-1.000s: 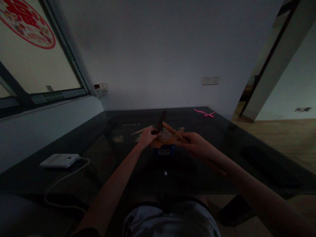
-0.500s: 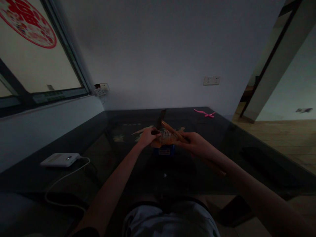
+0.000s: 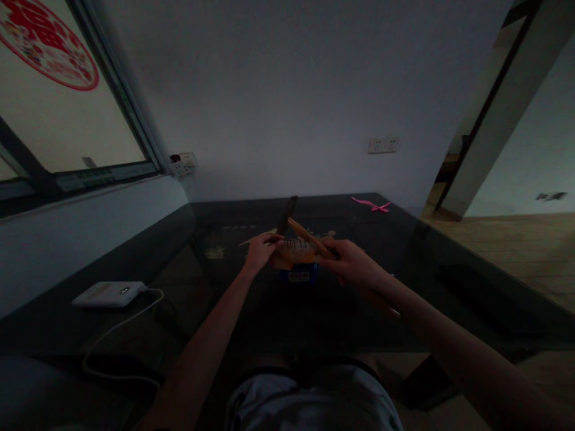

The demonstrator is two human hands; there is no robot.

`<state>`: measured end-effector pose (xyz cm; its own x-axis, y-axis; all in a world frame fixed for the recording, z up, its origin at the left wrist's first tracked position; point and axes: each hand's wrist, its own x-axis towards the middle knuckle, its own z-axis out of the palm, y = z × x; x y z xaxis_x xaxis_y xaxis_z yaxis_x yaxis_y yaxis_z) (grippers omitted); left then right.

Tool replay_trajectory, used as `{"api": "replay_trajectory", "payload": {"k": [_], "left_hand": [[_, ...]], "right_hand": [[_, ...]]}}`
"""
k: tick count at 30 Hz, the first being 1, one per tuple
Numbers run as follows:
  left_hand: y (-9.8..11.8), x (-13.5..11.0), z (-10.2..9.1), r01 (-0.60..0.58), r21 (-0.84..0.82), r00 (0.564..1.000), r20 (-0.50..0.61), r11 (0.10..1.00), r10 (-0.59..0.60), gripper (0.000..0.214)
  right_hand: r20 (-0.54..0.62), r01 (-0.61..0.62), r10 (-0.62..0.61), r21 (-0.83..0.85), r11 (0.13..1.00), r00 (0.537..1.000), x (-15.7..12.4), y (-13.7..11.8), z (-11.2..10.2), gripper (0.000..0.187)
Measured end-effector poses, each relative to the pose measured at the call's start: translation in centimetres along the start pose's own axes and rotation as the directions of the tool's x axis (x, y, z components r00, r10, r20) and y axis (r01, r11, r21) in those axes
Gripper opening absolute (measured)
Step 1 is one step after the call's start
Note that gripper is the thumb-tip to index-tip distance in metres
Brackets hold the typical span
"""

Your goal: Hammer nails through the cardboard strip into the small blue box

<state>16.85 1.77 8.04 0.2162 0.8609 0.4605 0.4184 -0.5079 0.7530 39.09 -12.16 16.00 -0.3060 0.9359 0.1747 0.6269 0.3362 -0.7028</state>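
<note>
An orange-brown piece (image 3: 296, 256) with a row of dark slits along its top rests on a small blue box (image 3: 299, 275) with a pale label. My left hand (image 3: 260, 251) is at its left side, fingers pinched around the lower end of a dark, flat, blade-like strip (image 3: 287, 214) that leans up and to the right. Fingers of my right hand (image 3: 348, 258) wrap round a light-brown wooden stick (image 3: 309, 238), whose far end comes close to the strip; whether they touch I cannot tell. A thin pale tip (image 3: 244, 242) sticks out left of my left hand. Dim light hides finer detail.
The dark glossy table (image 3: 215, 323) meets a wall at the back. A white power bank (image 3: 110, 294) with a cable lies at left. A pink ribbon (image 3: 372, 205) lies at the far right, a dark flat object (image 3: 489, 299) near the right edge.
My left hand has moved slightly left and the dark strip with it. The stick in my right hand has shifted a little to the left. The view has moved slightly.
</note>
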Motion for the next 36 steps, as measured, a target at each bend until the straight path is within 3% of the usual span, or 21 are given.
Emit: {"api": "replay_trajectory", "payload": {"k": [8, 15, 24, 36], "left_hand": [[-0.1, 0.0, 0.5, -0.042, 0.065, 0.998, 0.054, 0.997, 0.039, 0.020], [0.1, -0.2, 0.7, -0.112, 0.149, 0.994, 0.027, 0.982, 0.109, 0.021], [-0.5, -0.2, 0.9, -0.094, 0.195, 0.995, -0.012, 0.976, 0.098, 0.023], [-1.1, 0.1, 1.1, -0.073, 0.171, 0.997, 0.001, 0.982, 0.074, 0.025]], "right_hand": [[-0.006, -0.035, 0.035, -0.046, 0.998, 0.999, 0.0, -0.5, 0.2, 0.019], [0.009, -0.012, 0.012, -0.041, 0.999, 1.000, 0.2, 0.0, 0.4, 0.022], [0.024, -0.030, 0.032, -0.059, 0.998, 0.999, 0.4, 1.0, 0.9, 0.008], [0.018, -0.031, 0.034, -0.144, 0.989, 0.999, 0.4, 0.3, 0.6, 0.009]]}}
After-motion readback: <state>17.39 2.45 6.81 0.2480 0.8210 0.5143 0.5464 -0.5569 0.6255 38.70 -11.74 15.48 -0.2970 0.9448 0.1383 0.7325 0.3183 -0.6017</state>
